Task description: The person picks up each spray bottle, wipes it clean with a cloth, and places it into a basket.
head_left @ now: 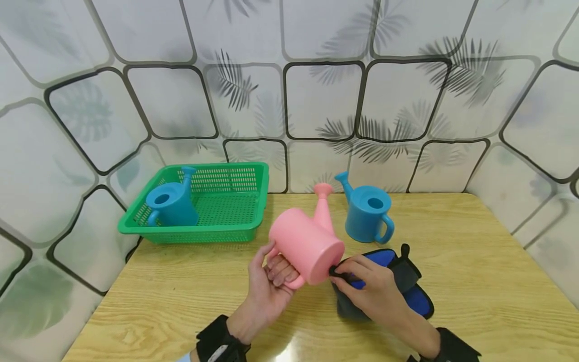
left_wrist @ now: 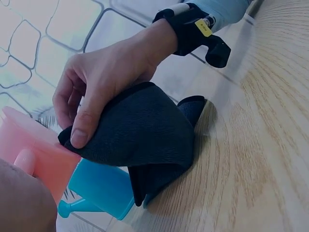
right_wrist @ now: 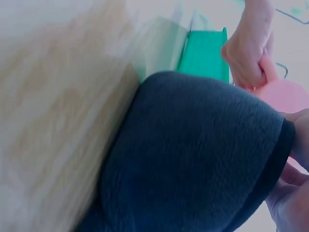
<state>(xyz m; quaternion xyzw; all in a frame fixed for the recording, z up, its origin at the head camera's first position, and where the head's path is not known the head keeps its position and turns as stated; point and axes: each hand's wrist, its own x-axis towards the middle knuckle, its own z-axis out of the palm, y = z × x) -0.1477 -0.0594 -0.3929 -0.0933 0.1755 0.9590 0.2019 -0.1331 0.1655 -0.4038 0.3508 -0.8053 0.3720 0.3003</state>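
Observation:
My left hand (head_left: 273,284) grips the handle of a pink watering can (head_left: 304,245). The can is tipped, its base facing right and toward me, its spout pointing up and away. Between thumb and fingers, my right hand (head_left: 377,286) pinches the black-trimmed edge of a grey and blue cloth (head_left: 353,307), close by the can's base. In the head view the rest of the cloth lies bunched on the table under and beyond that hand. Its dark grey side (right_wrist: 193,150) fills much of the right wrist view and hangs from the pinched edge in the left wrist view.
A green basket (head_left: 230,234) stands at the back left, holding a blue watering can (head_left: 177,208). Another blue watering can (head_left: 365,218) stands upright on the wooden table (head_left: 479,251), behind the cloth. Patterned curtain-like walls (head_left: 325,100) border the table at the back and sides.

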